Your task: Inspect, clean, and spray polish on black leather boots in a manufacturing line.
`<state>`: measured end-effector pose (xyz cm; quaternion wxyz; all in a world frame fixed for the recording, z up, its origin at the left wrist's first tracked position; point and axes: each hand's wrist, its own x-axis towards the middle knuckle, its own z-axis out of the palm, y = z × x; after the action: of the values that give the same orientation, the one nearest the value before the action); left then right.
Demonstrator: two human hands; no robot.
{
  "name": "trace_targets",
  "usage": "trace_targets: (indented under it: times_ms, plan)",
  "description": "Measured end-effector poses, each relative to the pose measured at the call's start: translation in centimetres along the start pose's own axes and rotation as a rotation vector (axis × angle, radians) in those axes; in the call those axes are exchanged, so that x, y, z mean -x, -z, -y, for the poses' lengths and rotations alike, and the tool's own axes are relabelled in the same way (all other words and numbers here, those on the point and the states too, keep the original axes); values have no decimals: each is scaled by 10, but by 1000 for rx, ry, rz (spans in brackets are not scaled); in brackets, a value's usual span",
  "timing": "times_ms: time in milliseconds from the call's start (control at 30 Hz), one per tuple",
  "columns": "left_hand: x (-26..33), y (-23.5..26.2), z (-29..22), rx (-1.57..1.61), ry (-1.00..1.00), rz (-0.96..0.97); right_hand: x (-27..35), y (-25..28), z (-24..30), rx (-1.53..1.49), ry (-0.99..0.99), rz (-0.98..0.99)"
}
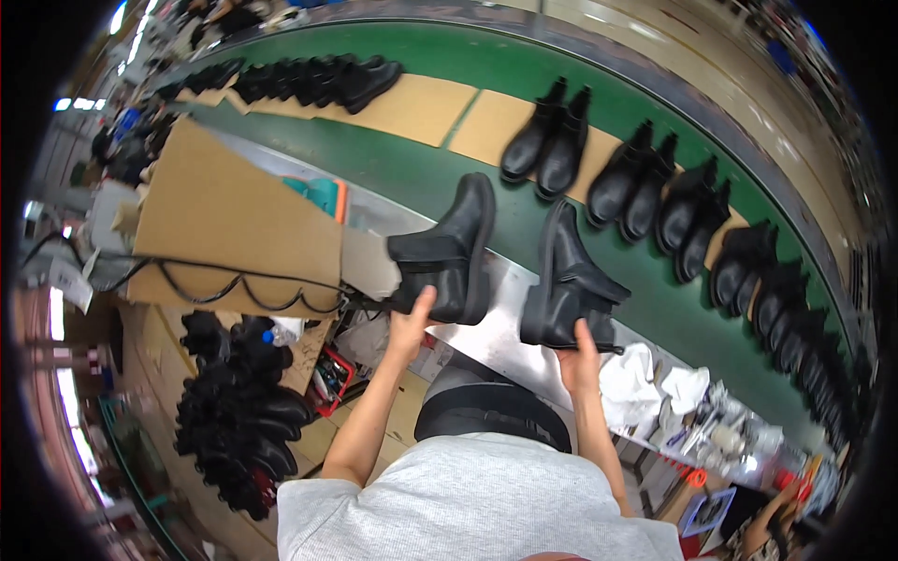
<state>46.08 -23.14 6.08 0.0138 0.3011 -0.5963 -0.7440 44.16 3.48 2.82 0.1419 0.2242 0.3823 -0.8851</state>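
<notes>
- I see the left hand (412,323) at centre frame, fingers closed around the heel end of a black ankle boot (447,254); the boot is tipped with its sole facing right, so its side and upper face me, a hold that seems meant for looking it over
- The right hand (580,353), just right of centre, grips the second black boot (569,280) from below at the heel, thumb up against the back; its sole faces left, so the two soles face each other across a gap, apart and not touching
- Both boots hang over the steel edge (500,327) of the green conveyor belt (486,70), which sweeps from upper left to right
- On the belt, pairs of black boots (547,140) stand side by side on tan cardboard sheets (421,107), probably to keep pairs together
- A brown cardboard panel (224,220) fills the left middle, a black cable (234,280) draped across it; loose boots are heaped (234,421) at lower left
- Crumpled white paper (655,379) lies at lower right; small print there is too blurred to read
</notes>
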Motion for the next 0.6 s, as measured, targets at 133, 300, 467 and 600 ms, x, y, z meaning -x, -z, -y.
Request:
trace_targets:
  times_ms: [133, 300, 467, 600]
  plan:
    - [-37, 19, 46, -676, -391, 79, -36, -28, -77, 1150, 592, 256]
    - [-2, 6, -15, -991, -642, -21, -36, -40, -101, 1219, 308, 547]
    - [-46, -16, -10, -1419, -196, 246, -50, -37, -84, 1002, 133, 466]
    - [-82, -8, -41, -1429, -161, 232, -58, -56, -64, 839, 20, 476]
